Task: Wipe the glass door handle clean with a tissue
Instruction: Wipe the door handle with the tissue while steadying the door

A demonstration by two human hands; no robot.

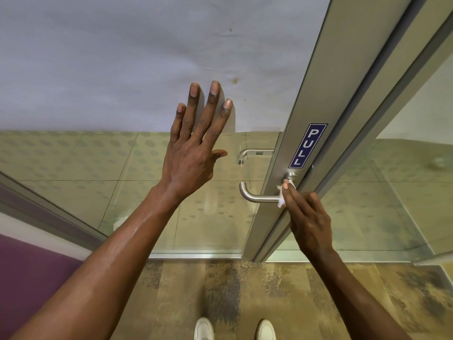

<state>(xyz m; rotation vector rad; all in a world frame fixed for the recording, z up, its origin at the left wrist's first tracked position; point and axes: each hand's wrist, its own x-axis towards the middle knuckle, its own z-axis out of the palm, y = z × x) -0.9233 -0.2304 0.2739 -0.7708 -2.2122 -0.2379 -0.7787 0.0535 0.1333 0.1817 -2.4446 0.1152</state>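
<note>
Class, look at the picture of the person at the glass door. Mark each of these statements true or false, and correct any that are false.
1. The left hand lies flat and open against the glass door. True.
2. The tissue is held in the left hand. False: the right hand presses it to the handle.
3. The sign on the door frame says PUSH. False: it says PULL.
4. The tissue sits near the end of the handle that joins the frame. True.
5. The person wears white shoes. True.
</note>
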